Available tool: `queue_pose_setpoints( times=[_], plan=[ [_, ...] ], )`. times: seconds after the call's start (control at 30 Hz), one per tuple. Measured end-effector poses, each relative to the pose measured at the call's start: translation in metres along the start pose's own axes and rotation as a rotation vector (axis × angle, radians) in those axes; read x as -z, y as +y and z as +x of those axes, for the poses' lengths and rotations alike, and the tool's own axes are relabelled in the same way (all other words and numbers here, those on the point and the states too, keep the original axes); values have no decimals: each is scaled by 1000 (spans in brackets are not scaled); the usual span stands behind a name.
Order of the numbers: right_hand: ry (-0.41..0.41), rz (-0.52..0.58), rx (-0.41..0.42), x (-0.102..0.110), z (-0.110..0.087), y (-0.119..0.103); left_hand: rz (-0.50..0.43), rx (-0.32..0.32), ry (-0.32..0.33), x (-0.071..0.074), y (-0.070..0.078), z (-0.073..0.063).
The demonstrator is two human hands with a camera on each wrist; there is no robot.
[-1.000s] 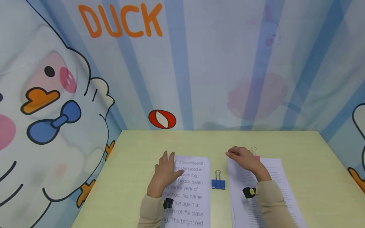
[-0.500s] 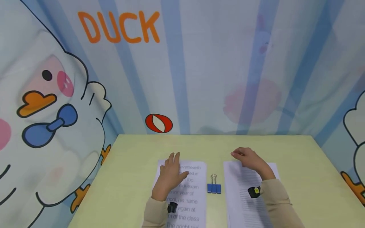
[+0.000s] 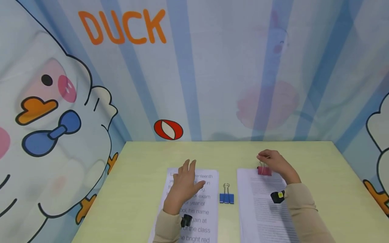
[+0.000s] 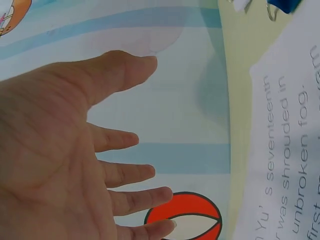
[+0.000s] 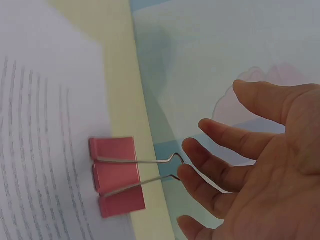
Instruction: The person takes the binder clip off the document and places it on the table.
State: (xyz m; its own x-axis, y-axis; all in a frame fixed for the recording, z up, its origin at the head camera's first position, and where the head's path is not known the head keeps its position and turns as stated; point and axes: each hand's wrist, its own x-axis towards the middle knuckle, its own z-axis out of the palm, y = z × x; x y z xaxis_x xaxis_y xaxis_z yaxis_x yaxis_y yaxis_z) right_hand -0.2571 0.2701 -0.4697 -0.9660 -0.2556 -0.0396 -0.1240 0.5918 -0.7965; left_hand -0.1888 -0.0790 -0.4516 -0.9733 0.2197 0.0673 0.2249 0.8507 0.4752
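A red binder clip (image 3: 264, 170) grips the top edge of the right paper stack (image 3: 247, 199), its wire handles pointing away. Just over those handles is my right hand (image 3: 278, 162). The right wrist view shows its fingers (image 5: 202, 192) loosely bent, thumb apart, with fingertips right at the wire ends. My left hand (image 3: 183, 185) is spread with straight fingers above the left stack (image 3: 209, 206), which is printed in large type. In the left wrist view the left palm (image 4: 50, 160) holds nothing. Between the stacks lies a blue binder clip (image 3: 226, 198).
Both stacks lie on a pale yellow table (image 3: 121, 199). Behind it hangs a blue and white cartoon cloth (image 3: 212, 84), meeting the table's far edge. Black wrist cameras (image 3: 278, 197) sit at the cuffs.
My right hand has moved right along the top of its stack to the red clip's handles, uncovering the clip. The left hand has shifted slightly right. The head view has shifted slightly.
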Motion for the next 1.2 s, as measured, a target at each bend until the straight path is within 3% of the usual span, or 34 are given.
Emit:
queue_pose_setpoints(
  times=[0.2,0.37,0.53,0.8,1.0,1.2],
  plan=[
    [12,72,-26,2,2,6,1,-34,2,2,9,-2],
    [71,46,-48,4,3,13,2,-64,-10,1,18,-2],
    [111,7,-125,5,3,21,22,-105,-32,-4,32,1],
    [77,8,-172,2,5,36,54,-205,-68,-7,58,8],
    [72,52,-182,-3,4,43,122,-256,-93,-11,69,12],
    [80,73,-184,-6,3,47,118,-304,-122,-21,79,14]
  ],
)
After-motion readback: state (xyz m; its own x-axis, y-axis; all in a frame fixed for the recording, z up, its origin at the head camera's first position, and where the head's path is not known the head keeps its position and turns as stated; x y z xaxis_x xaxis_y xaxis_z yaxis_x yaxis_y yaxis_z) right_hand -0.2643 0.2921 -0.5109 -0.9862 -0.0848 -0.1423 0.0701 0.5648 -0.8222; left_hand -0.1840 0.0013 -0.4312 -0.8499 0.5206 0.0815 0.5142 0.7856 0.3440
